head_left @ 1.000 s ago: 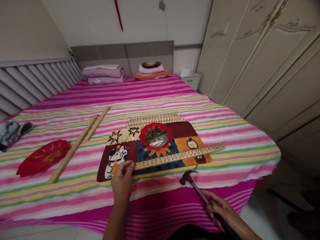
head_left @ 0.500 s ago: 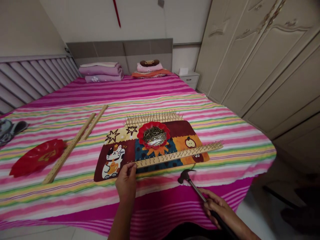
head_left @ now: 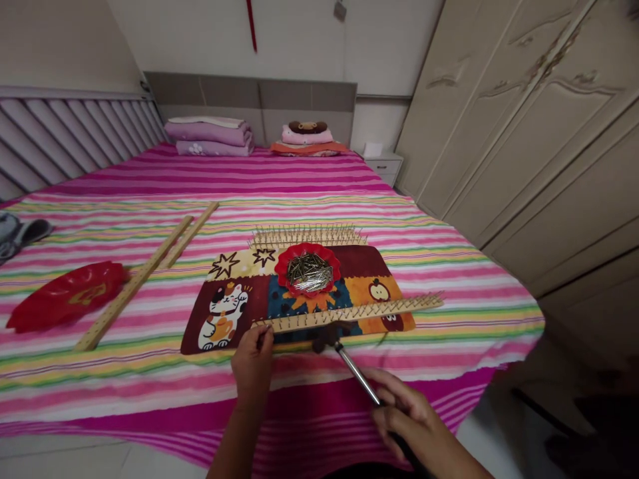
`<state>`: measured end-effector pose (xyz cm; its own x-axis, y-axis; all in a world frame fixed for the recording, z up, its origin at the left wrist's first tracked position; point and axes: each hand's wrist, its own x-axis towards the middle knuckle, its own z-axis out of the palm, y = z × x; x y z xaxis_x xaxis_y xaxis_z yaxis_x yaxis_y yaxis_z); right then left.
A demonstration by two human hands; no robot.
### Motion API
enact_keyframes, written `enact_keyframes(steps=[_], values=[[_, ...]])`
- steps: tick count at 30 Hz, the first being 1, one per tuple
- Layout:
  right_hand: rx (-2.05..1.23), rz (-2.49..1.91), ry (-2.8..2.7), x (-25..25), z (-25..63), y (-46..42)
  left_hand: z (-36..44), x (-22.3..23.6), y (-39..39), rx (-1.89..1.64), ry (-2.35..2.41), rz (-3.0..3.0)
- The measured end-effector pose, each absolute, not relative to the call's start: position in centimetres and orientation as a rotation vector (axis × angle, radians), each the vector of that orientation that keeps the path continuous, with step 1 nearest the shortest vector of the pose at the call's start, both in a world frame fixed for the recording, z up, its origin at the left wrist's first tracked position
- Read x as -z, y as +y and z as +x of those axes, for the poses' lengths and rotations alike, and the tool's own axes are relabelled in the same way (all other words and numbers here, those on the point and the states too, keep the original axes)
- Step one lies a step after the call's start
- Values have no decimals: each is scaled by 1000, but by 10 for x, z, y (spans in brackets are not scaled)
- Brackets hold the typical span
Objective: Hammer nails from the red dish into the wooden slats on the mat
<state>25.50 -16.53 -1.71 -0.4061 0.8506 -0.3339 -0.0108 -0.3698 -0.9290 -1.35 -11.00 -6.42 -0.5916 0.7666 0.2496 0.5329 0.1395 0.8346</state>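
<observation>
My left hand [head_left: 253,364] is closed in a pinch at the left end of a long wooden strip [head_left: 294,322] studded with several upright nails. Whether a nail sits between its fingertips is too small to tell. In my right hand [head_left: 407,411] is a claw hammer [head_left: 357,372], gripped by its dark handle. The hammer's head is close to the strip's near edge, right of my left hand. Beneath the strip lies a patterned mat [head_left: 259,299] with a cat picture. On it, beyond the strip, stands a red scalloped dish [head_left: 335,266] full of loose nails [head_left: 309,273].
Behind the dish are more nail-studded strips [head_left: 309,236]. At left lie wooden strips [head_left: 134,283] and a red tray [head_left: 64,296] on the striped bedspread [head_left: 164,372]. Folded bedding [head_left: 210,136] is stacked by the headboard. A wardrobe [head_left: 524,133] stands at right.
The hammer in my right hand has moved left and slightly up, toward the strip and my left hand. My left hand stays at the strip's end. The view has shifted slightly.
</observation>
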Motion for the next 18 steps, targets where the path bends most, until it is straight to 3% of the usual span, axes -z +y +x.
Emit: enact_keyframes(steps=[7, 18], values=[[-1669, -875, -1671, -14, 197, -130, -17, 70, -109, -1463, 2158, 1537], [-1513, -901, -1914, -33, 172, -121, -15, 69, -110, -1335, 2182, 1548]])
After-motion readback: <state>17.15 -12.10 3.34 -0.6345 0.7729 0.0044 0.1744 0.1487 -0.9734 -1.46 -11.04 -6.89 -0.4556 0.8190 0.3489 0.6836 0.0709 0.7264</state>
